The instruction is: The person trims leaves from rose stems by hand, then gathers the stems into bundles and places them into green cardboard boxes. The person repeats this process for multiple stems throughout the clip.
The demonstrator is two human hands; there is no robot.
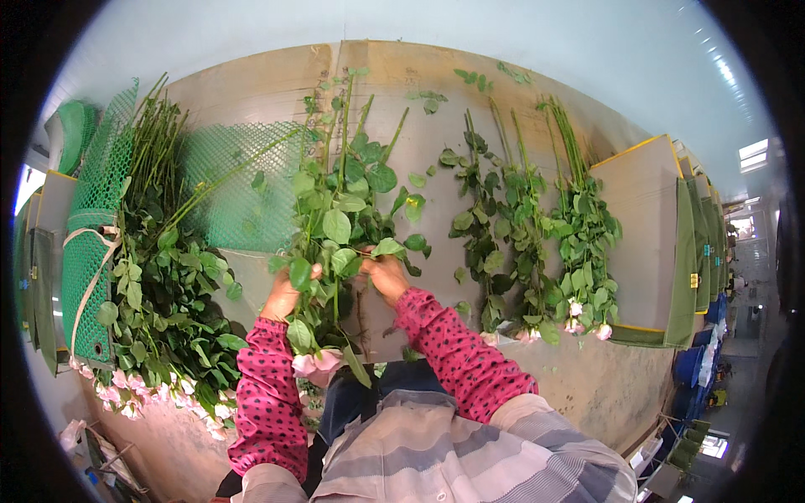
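A bunch of pink roses [336, 220] lies in front of me, blooms towards my body and cut stems pointing away. My left hand [283, 297] grips its left side, the fingers partly covered by leaves. On the other side, my right hand [385, 276] has its fingers curled in on the leafy stems; leaves hide the fingertips. The pale pink blooms [317, 363] hang at the near table edge, between my forearms. Both forearms wear pink dotted sleeve covers [462, 355].
A large heap of roses [170, 283] lies left, beside an upright green mesh panel [94, 264]. Green netting [242, 182] covers part of the table [434, 214]. Smaller rose bundles [528, 232] lie right, near a grey board [635, 232] with green cloth. Loose leaves [427, 99] are scattered about.
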